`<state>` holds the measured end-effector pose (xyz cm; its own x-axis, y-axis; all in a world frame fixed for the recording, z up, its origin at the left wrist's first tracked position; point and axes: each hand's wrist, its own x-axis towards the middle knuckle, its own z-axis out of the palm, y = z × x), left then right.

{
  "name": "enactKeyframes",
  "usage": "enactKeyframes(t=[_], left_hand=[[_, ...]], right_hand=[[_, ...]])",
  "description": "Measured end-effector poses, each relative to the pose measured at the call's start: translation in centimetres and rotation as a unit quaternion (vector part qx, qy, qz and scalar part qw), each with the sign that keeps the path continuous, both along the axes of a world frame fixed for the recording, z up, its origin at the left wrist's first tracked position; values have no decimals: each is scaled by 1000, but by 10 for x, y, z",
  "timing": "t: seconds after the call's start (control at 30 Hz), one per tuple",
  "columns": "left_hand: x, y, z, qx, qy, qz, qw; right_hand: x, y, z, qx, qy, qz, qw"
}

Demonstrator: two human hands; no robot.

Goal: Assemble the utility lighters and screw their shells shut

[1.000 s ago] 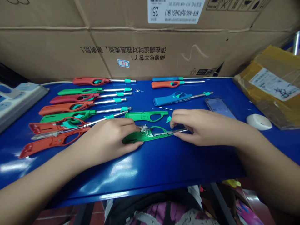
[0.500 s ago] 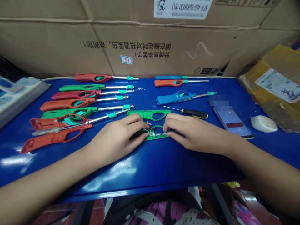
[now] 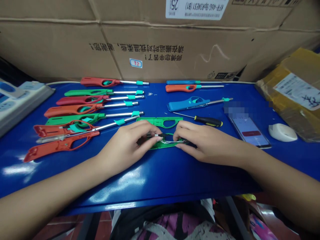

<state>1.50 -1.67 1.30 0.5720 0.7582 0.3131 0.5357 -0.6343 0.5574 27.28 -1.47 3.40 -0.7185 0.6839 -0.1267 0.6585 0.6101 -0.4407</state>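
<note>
An opened green lighter shell [image 3: 163, 144] with white wires and a small metal part inside lies on the blue table [image 3: 160, 176]. My left hand [image 3: 127, 145] pinches its left end at the metal part. My right hand [image 3: 200, 140] grips its right end, fingers closed over the shell. The other green half shell [image 3: 162, 121] lies just behind my hands. A black-and-yellow screwdriver [image 3: 205, 120] rests beyond my right hand.
Several long lighters, red, green and orange [image 3: 87, 110], lie in rows at the left, blue and orange ones [image 3: 192, 103] at the back right. A phone [image 3: 250, 131], a white oval object [image 3: 282, 132], a power strip [image 3: 17, 103] and cardboard boxes [image 3: 150, 40] surround the table.
Both hands closed in on the green shell from its ends. My right hand moved left, uncovering the screwdriver and phone. The shell's right end is now hidden under my right fingers.
</note>
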Motion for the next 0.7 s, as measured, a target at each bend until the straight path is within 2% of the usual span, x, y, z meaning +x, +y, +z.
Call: enactKeyframes(t=[0.47, 0.57, 0.7], left_hand=[[4, 0, -2, -51, -38, 26, 998], [3, 0, -2, -58, -41, 34, 997], [3, 0, -4, -70, -55, 45, 995]], right_hand=[[1, -1, 1, -23, -4, 0, 1000], [1, -2, 0, -14, 3, 0, 1000], [0, -3, -1, 13, 30, 31, 999]])
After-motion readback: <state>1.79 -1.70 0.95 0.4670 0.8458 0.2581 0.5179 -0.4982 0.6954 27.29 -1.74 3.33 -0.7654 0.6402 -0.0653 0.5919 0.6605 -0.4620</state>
